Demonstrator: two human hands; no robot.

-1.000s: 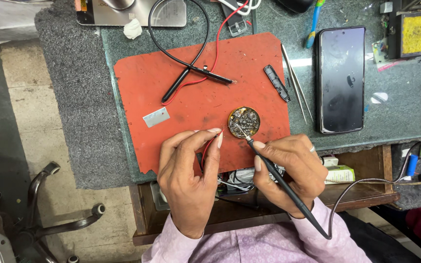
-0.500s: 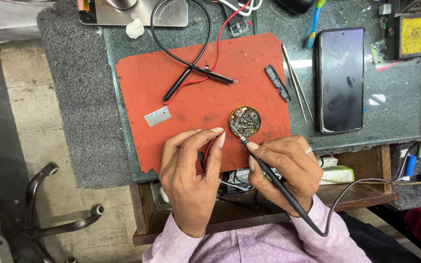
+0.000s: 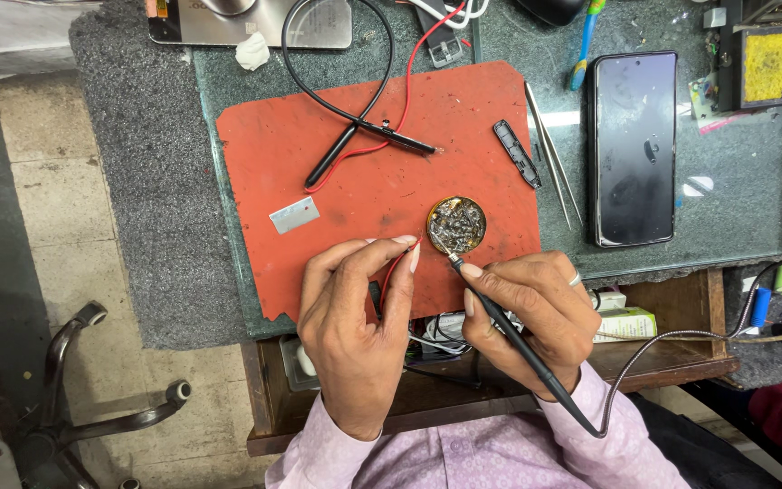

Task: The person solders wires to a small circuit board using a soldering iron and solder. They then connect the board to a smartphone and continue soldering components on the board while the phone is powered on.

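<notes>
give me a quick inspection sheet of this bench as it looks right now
surface: grey-green bench top with a worn red mat on it.
job's things: round tin of solder residue; soldering iron, tip at the tin; thin red wire.
clutter: dark phone, tweezers, small black part, small metal plate, yellow sponge in a holder.
hands: left hand pinches the red wire; right hand grips the iron like a pen.
cables: black and red probe leads across the mat; iron's cord runs right.
surroundings: tiled floor, chair base.
</notes>
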